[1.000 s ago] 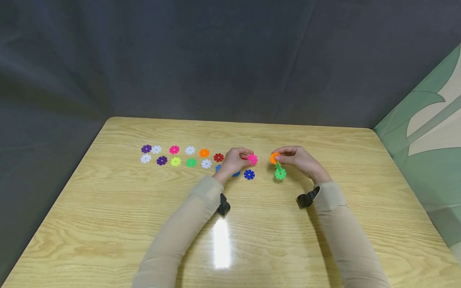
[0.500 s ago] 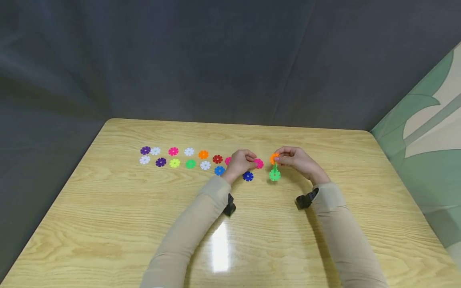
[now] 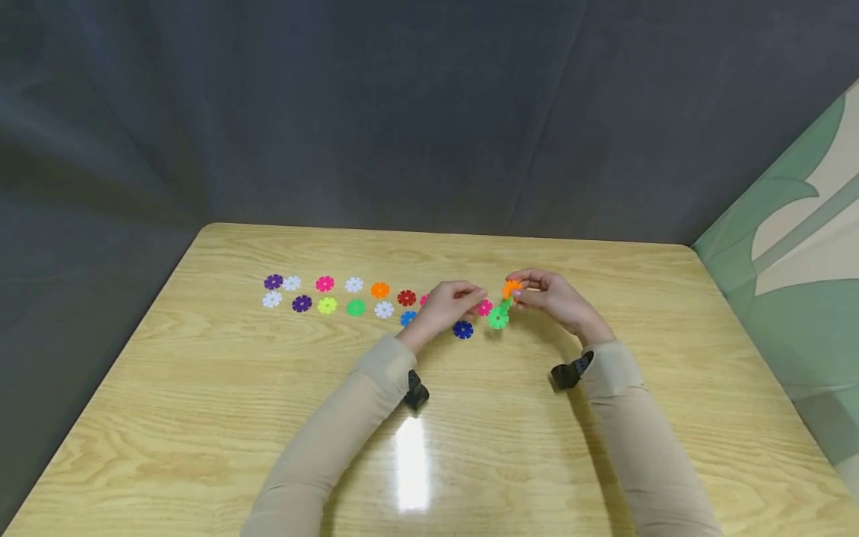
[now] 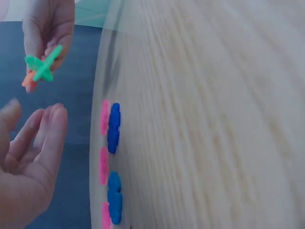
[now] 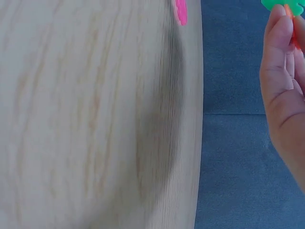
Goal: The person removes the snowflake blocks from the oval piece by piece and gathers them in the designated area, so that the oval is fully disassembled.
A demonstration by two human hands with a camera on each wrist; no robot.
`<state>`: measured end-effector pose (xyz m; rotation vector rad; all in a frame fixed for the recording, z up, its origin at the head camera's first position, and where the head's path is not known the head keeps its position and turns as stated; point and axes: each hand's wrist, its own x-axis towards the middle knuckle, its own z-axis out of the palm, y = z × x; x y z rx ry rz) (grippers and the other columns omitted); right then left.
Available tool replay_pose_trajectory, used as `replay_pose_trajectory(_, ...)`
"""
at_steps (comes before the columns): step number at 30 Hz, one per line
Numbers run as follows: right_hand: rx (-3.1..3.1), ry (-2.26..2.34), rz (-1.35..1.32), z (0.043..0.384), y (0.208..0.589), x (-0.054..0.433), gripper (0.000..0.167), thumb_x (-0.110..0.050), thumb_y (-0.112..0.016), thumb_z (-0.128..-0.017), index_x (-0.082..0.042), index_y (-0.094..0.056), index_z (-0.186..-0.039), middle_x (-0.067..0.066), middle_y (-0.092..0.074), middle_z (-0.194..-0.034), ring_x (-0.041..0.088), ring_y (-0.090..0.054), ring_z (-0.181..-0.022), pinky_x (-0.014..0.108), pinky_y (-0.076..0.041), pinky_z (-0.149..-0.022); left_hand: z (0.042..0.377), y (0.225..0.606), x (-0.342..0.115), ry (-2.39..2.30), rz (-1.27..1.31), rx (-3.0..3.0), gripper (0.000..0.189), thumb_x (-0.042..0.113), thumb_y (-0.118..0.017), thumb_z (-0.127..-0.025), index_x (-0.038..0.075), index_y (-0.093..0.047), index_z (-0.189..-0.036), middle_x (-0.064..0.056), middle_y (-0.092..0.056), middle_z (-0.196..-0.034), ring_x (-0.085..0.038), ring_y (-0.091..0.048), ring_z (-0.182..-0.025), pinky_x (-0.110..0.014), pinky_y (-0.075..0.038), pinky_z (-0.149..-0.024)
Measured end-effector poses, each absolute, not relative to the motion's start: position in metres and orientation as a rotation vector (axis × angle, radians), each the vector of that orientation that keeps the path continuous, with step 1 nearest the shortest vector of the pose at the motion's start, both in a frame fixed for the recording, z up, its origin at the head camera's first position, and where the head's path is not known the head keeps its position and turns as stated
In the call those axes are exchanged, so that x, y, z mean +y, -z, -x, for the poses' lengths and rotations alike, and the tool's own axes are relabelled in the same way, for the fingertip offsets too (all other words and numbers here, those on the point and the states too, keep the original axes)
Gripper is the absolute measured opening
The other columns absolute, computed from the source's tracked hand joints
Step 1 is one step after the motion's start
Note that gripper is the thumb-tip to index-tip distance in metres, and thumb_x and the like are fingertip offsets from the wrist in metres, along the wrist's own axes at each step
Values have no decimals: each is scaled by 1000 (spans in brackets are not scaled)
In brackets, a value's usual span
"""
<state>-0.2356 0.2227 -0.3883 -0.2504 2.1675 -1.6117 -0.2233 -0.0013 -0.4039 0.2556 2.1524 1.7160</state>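
Observation:
My right hand [image 3: 557, 300] pinches an orange interlocking disc [image 3: 513, 289] between thumb and fingers. Linked green discs [image 3: 498, 318] hang from it, raised over the table; they cross each other in the left wrist view. My left hand [image 3: 444, 309] hovers just to the left, above the laid-out discs. In the left wrist view its fingers [image 4: 52, 138] are loosely extended, with nothing between them and the thumb. A pink disc [image 3: 485, 307] lies on the table beside its fingertips, and a dark blue disc [image 3: 463, 330] lies nearer to me. The left hand and forearm partly cover other discs.
Several loose discs, among them a red disc [image 3: 406, 298], a yellow disc [image 3: 326, 306] and a purple disc [image 3: 273, 282], lie in two rough rows to the left on the wooden table [image 3: 496, 447]. A dark curtain [image 3: 416, 112] hangs behind the table's far edge.
My left hand carried the pink disc down to the table and let go of it. The right hand stays nearly in place, while the green discs have swung left.

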Motion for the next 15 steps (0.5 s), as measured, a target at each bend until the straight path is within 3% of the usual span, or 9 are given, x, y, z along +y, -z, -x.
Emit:
replay_pose_trajectory(3, 2189, 1603, 270, 236, 387, 221, 34, -8, -55, -96, 8, -50, -126, -10, -63, -94, 6, -63, -85, 24, -56, -82, 220, 400, -3, -1692, -297, 2147, 37, 28, -64, -93, 2, -62, -119, -18, -67, -112, -31, -68, -97, -35, -59, -82)
replay_pose_trajectory(10, 2144, 1630, 297, 234, 387, 216, 16, -4, -53, -95, 1, -53, -111, -8, -63, -89, 8, -64, -84, 24, -57, -81, 214, 398, -4, -1642, -332, 2135, 38, 22, -72, -86, 3, -61, -117, -17, -64, -117, -25, -68, -92, -34, -59, -79)
replay_pose_trajectory(15, 2129, 1636, 305, 233, 387, 212, 14, -6, -55, -95, -1, -53, -108, -8, -63, -89, 7, -64, -84, 24, -57, -82, 213, 398, -4, -1638, -333, 2165, 33, 21, -72, -86, 5, -63, -113, -14, -65, -114, -24, -67, -90, -34, -59, -78)
